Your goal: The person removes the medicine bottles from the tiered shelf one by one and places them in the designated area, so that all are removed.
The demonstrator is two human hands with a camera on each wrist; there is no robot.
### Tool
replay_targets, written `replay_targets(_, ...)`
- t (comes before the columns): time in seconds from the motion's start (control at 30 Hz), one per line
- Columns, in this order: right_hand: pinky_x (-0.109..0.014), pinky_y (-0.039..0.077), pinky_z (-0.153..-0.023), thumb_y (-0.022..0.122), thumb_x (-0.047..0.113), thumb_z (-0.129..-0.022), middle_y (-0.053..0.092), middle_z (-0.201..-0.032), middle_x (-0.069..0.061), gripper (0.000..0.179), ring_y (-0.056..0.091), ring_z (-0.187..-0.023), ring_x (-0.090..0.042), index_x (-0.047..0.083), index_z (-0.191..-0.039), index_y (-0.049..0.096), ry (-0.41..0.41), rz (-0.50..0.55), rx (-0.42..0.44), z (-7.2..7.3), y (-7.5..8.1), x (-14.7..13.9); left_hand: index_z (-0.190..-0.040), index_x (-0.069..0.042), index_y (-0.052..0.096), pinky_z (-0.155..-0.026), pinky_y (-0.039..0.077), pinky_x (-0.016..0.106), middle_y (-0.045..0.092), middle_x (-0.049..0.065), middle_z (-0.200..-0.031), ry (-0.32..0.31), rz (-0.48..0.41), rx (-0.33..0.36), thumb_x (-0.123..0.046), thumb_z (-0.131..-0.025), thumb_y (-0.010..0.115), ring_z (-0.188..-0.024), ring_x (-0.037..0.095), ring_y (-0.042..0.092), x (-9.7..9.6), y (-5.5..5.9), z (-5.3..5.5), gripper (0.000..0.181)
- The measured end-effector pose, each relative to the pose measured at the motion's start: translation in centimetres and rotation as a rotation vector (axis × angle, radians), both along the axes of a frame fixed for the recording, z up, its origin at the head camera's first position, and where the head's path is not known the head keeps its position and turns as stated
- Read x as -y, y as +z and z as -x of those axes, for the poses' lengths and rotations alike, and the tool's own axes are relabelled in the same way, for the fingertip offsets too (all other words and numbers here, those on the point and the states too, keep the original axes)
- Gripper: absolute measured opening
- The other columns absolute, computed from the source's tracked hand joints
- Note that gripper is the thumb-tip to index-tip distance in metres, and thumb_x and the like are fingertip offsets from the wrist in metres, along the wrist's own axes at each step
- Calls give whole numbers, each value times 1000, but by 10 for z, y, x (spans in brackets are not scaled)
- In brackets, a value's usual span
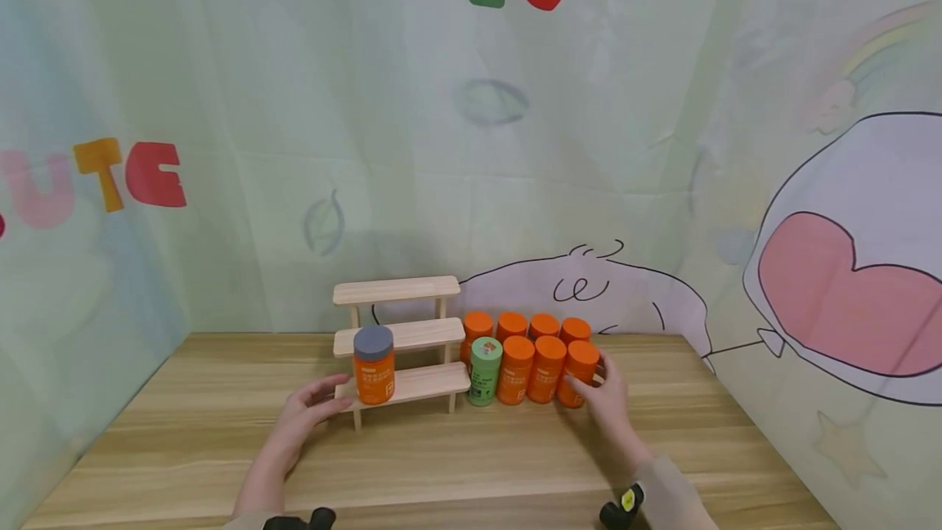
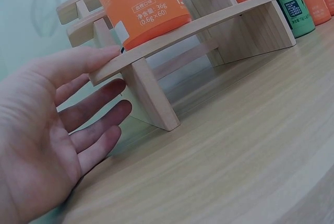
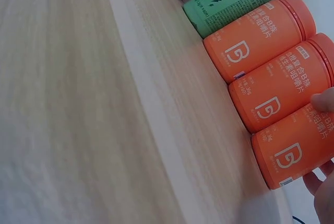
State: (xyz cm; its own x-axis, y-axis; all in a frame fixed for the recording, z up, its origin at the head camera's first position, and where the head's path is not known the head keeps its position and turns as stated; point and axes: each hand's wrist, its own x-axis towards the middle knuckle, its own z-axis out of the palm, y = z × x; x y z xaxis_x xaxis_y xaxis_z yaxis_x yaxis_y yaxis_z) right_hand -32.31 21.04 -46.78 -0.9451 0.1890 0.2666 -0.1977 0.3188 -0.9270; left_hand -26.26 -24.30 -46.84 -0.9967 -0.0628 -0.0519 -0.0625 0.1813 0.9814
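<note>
A small three-step wooden display rack (image 1: 423,383) stands on the table. My left hand (image 1: 305,411) holds the left end of its lowest step; in the left wrist view the thumb (image 2: 86,59) lies along the board's end and the other fingers are spread beside the leg. On that step, close to this hand, stands an orange bottle with a grey-blue lid (image 1: 374,370). My right hand (image 1: 607,399) grips the rightmost orange bottle (image 1: 580,375) in the front row, thumb on its near side and fingers behind. That bottle (image 3: 292,151) stands against its neighbour.
A green bottle (image 1: 485,375) heads the front row, right beside the rack, followed by orange bottles (image 1: 517,375). Behind them is a second row of orange-lidded bottles (image 1: 545,325). A printed curtain (image 1: 412,170) hangs behind the wooden table (image 1: 441,464) and along its sides.
</note>
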Motion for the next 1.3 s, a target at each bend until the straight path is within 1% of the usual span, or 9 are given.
replay_targets(0.43,-49,43,-101,76,4,-82,52,-136,-23,66,49,-124,-36,-4,-138,43,14,-18,2,0,1,0,-140,4,48,-91,40,18,44,22,-148,-13,19,-3,-20,-92,67,-138,35,35,1,0,2,57)
replay_targets(0.53,-47,39,-102,78,9,-81,50,-139,-23,72,45,-126,-35,-3,-141,40,4,-9,2,-1,5,0,-140,4,47,-99,40,25,42,23,-149,-15,12,-2,-19,-92,67,-140,36,34,1,0,2,57)
replay_targets(0.67,-49,33,-105,77,16,-83,44,-144,-23,75,39,-131,-34,-2,-144,37,-14,12,-13,-2,14,2,-141,5,47,-110,33,44,40,25,-150,-20,2,0,-20,-92,67,-141,39,32,0,0,2,58)
replay_targets(0.77,-47,31,-107,75,17,-86,44,-146,-20,71,38,-134,-33,-1,-144,37,-22,27,-42,-2,23,4,-141,5,46,-111,32,48,40,25,-150,-22,4,1,-20,-93,66,-141,40,32,1,-1,2,58)
replay_targets(0.8,-48,30,-108,74,16,-87,44,-146,-20,70,37,-135,-33,-1,-143,38,-24,34,-47,-2,27,5,-141,5,46,-111,32,47,40,25,-150,-20,5,3,-20,-93,66,-141,40,32,1,-2,2,58)
replay_targets(0.93,-47,31,-109,73,13,-87,45,-144,-21,64,38,-134,-34,-2,-140,41,-19,58,-87,0,42,12,-141,4,46,-100,40,25,42,23,-150,-15,7,3,-19,-93,66,-140,36,33,2,-2,2,57)
replay_targets(1.03,-49,30,-110,73,16,-88,47,-142,-19,61,38,-133,-34,-1,-139,44,-21,47,-99,1,52,17,-141,4,47,-96,40,21,42,23,-149,-12,9,0,-20,-92,67,-140,36,34,1,0,0,58)
replay_targets(1.17,-51,26,-113,73,20,-87,48,-140,-17,58,38,-133,-34,2,-136,48,-34,21,-110,3,67,27,-140,4,47,-109,35,42,41,25,-149,-6,-3,4,-21,-91,68,-140,38,34,0,1,-1,59)
replay_targets(1.3,-51,26,-113,73,19,-87,49,-140,-18,58,39,-133,-34,1,-136,48,-13,22,-129,5,80,42,-140,5,47,-112,31,49,41,25,-149,-5,-10,4,-21,-91,69,-141,38,33,-1,1,-1,59)
